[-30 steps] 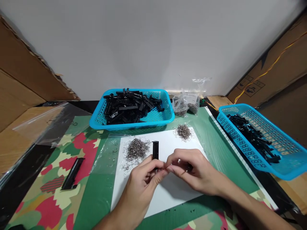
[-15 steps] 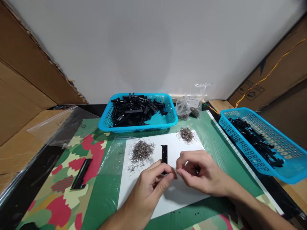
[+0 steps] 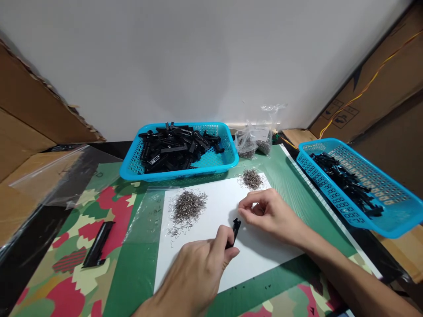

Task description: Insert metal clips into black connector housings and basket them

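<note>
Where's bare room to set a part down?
The white paper between the large wire pile and small wire pile; the near green strip between paper and camouflage sheet. Crowded: around the left hand, its black part and the right hand.

One camera sits on the person's head. It looks forward and down, close above the left hand (image 3: 202, 266) and right hand (image 3: 267, 215), across the surface (image 3: 134, 273) to the pale wall (image 3: 181, 61).

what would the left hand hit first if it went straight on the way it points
The left hand would likely meet the right hand, its held black part leading, though their relative heights are hard to tell.
</note>
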Demonstrator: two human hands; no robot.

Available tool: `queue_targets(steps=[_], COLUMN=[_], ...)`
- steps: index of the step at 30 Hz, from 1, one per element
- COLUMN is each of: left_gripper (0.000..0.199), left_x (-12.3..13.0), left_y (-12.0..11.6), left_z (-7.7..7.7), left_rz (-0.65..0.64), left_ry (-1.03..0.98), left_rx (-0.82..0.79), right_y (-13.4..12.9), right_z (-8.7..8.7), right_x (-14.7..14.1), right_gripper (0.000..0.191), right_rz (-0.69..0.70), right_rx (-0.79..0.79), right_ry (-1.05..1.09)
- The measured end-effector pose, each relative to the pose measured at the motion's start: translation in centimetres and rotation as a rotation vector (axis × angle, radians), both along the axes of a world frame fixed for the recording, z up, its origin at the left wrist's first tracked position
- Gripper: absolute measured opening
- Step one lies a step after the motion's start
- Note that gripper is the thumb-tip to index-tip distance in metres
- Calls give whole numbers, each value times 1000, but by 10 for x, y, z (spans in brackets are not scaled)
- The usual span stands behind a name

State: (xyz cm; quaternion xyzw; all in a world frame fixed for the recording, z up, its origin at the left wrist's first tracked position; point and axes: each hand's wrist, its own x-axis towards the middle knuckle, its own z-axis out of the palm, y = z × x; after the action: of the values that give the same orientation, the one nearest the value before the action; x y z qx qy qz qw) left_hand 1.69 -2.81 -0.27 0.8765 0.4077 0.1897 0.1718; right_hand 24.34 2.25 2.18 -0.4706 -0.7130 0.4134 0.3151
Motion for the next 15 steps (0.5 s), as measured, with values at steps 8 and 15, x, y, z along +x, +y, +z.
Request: queue_targets(steps=[8,15], left_gripper=[17,17], left_x=[4,5], left_y=[2,6], left_z=[7,8], left_rz=[92,139], left_ry=[74,73], left_rx=[143,106], right_y=[1,3], right_z=[-12,-18], right_x=[-5,-16], right_gripper=[18,23], right_rz=[-22,-34], right_rx=[48,50], right_ry=[42,-3])
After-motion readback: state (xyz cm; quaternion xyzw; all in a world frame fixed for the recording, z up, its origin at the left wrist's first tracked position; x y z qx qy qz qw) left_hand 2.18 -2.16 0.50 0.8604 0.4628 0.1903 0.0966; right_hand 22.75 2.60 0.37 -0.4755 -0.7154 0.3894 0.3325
